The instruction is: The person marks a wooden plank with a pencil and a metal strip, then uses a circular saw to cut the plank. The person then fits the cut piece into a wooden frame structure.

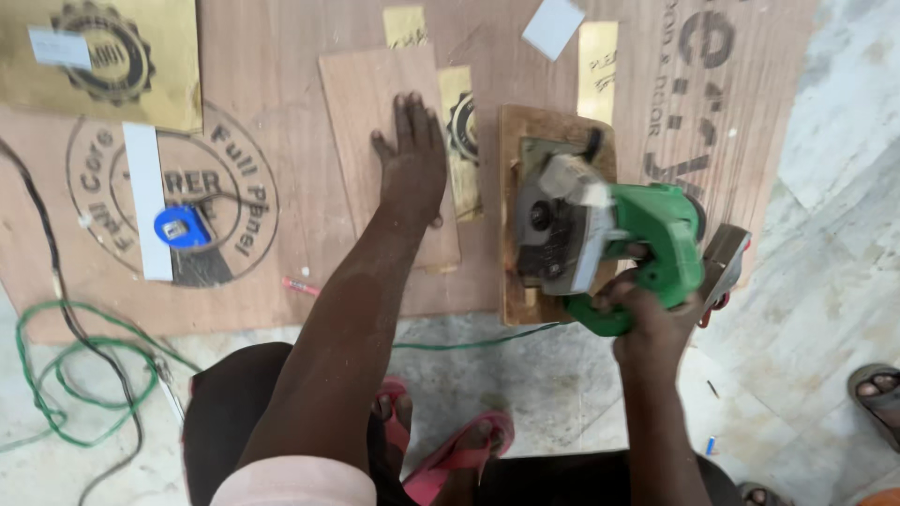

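Note:
My left hand lies flat, fingers spread, pressing on a small rectangular plywood piece that rests on a large plywood sheet on the floor. My right hand grips the handle of a green and grey electric circular saw. The saw sits on a wooden base block just right of the small piece. A gold laminate strip lies between the small piece and the saw.
A blue tape measure and a white strip lie at the left on the sheet. A red pencil sits near the sheet's edge. Green and black cables coil on the floor. Another person's sandalled foot is at the right.

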